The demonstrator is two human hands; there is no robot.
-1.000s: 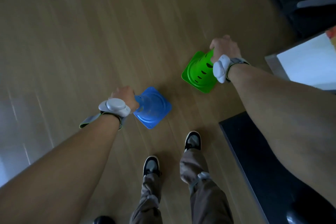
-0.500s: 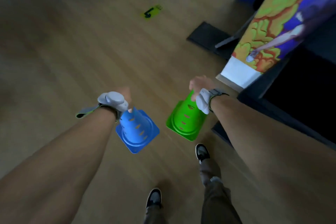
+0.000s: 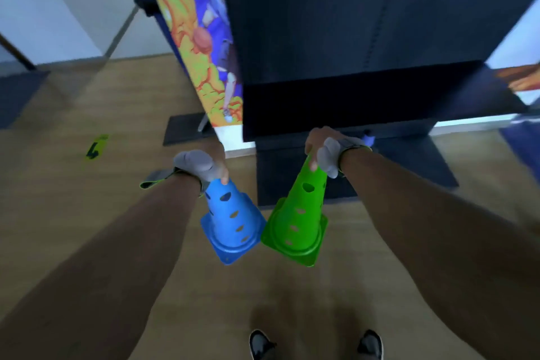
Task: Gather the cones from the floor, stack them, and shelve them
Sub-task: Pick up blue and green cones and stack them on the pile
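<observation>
My left hand (image 3: 217, 162) grips the tip of a blue perforated cone (image 3: 232, 222), which hangs base down above the wooden floor. My right hand (image 3: 317, 145) grips the tip of a green perforated cone (image 3: 298, 225) the same way. The two cones hang side by side at centre view, their square bases almost touching. Both wrists wear grey devices on straps, and these hide part of each hand.
A tall dark cabinet (image 3: 350, 38) stands straight ahead, on a black base (image 3: 409, 166). A colourful printed panel (image 3: 201, 47) leans at its left, with a dark mat (image 3: 184, 128) below. A yellow-green floor marker (image 3: 95, 149) lies at the left. My shoes (image 3: 260, 343) show at the bottom.
The view has swung up from the floor to face the dark cabinet. Both cones came closer together and now hang upright with their bases nearly meeting.
</observation>
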